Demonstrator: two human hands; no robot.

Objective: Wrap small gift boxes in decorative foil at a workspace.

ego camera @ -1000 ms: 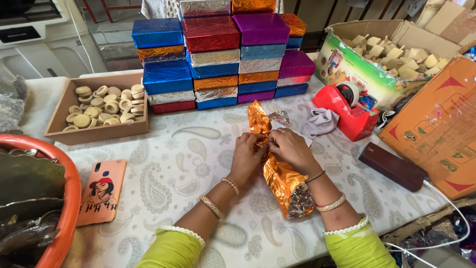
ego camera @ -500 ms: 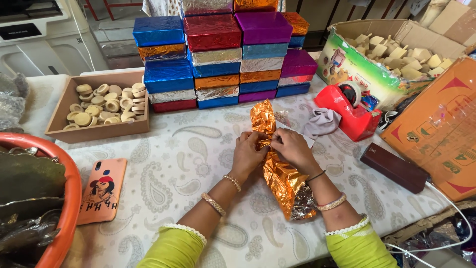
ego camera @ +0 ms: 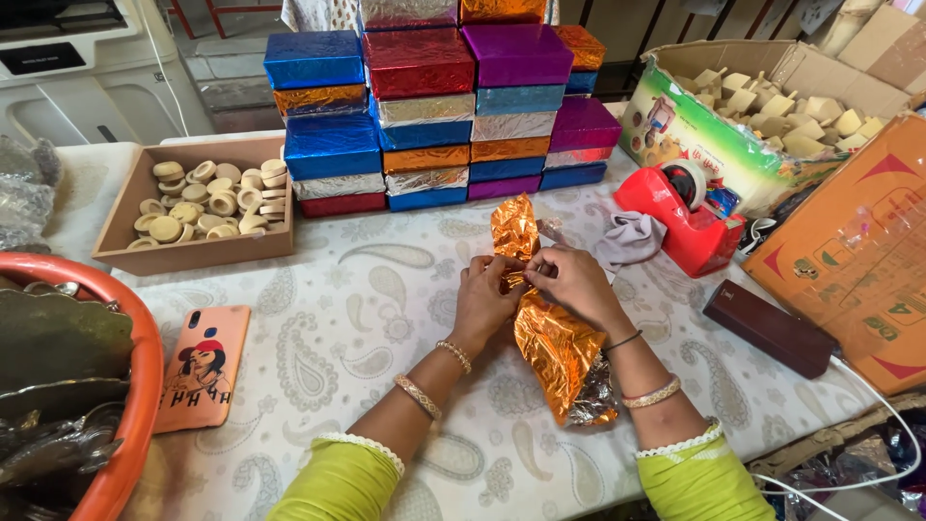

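Observation:
A crinkled sheet of orange foil paper (ego camera: 552, 338) lies over the middle of the patterned tablecloth (ego camera: 338, 309), silver on its underside. My left hand (ego camera: 485, 292) and my right hand (ego camera: 571, 280) meet at its middle, both pinching and folding the foil around something small that stays hidden under the fingers. The far end of the foil sticks up past my knuckles. Both wrists wear bangles and the sleeves are yellow-green.
Stacks of foil-wrapped boxes (ego camera: 434, 106) stand behind the foil. A tray of wooden rings (ego camera: 198, 203) sits at left, a phone (ego camera: 201, 367) and an orange basin (ego camera: 116, 386) near left. At right: a red tape dispenser (ego camera: 680, 217), dark brown case (ego camera: 767, 328), cardboard boxes (ego camera: 849, 241).
My hands stay on the foil, with small finger shifts. The foil's near end has slid slightly along the table.

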